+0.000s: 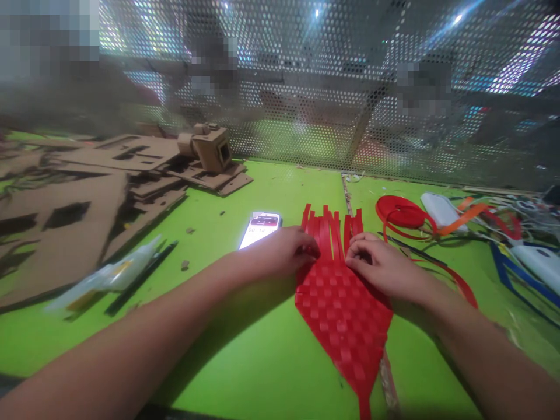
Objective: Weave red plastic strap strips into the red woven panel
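Observation:
A red woven strip mat (343, 309) lies on the green table (271, 350), tapering to a point toward me, with loose red strip ends (330, 227) fanning out at its far edge. My left hand (284, 254) rests on the mat's upper left edge, fingers curled and pinching the weave. My right hand (380, 265) sits on the upper right edge, fingers bent and pressed onto a strip.
A lit phone (260, 228) lies just beyond my left hand. Brown cardboard cut-outs (87, 192) fill the left side, with a glue tube (109, 277) and a black pen (142, 277) beside them. Coils of red strip (402, 213), orange and blue strips lie at right. Perforated metal screen (306, 87) stands behind.

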A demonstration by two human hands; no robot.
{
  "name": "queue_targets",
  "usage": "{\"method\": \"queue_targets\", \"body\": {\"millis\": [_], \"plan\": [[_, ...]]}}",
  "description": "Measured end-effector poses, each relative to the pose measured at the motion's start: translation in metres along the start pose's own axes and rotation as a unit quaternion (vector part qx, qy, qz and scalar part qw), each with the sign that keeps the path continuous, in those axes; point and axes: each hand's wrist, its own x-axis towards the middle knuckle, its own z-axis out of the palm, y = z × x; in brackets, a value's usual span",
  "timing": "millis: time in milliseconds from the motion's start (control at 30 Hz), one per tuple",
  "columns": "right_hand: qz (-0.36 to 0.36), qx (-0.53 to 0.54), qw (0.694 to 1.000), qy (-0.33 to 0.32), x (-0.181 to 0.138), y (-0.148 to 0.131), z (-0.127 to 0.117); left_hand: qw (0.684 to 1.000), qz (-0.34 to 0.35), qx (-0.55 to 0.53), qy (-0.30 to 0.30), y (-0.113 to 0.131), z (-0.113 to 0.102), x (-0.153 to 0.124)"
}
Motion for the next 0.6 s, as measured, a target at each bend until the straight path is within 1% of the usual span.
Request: {"method": "queue_targets", "body": {"millis": [67,133,200,300,400,500,600], "plan": [[0.006,0.001,1.000,-0.012,0.001,0.000,-0.002,0.998,0.017,0.051,0.029,0.004,0.002,-0.001],[0.015,0.013,1.000,-0.023,0.001,0.000,-0.004,0.990,0.055,0.117,0.064,0.009,0.006,-0.001],[0.024,0.030,0.999,-0.031,0.001,0.000,-0.005,0.979,0.101,0.163,0.073,0.013,0.011,-0.002],[0.037,0.043,0.998,-0.036,0.002,0.001,-0.005,0.970,0.149,0.185,0.045,0.016,0.019,-0.002],[0.053,0.066,0.996,-0.041,0.004,0.004,-0.003,0.968,0.156,0.197,0.021,0.017,0.024,-0.001],[0.044,0.157,0.986,-0.023,0.004,0.007,-0.002,0.968,0.143,0.209,0.007,0.018,0.024,-0.001],[0.052,0.248,0.967,-0.006,0.002,0.009,-0.003,0.970,0.131,0.206,-0.003,0.020,0.023,-0.001]]}}
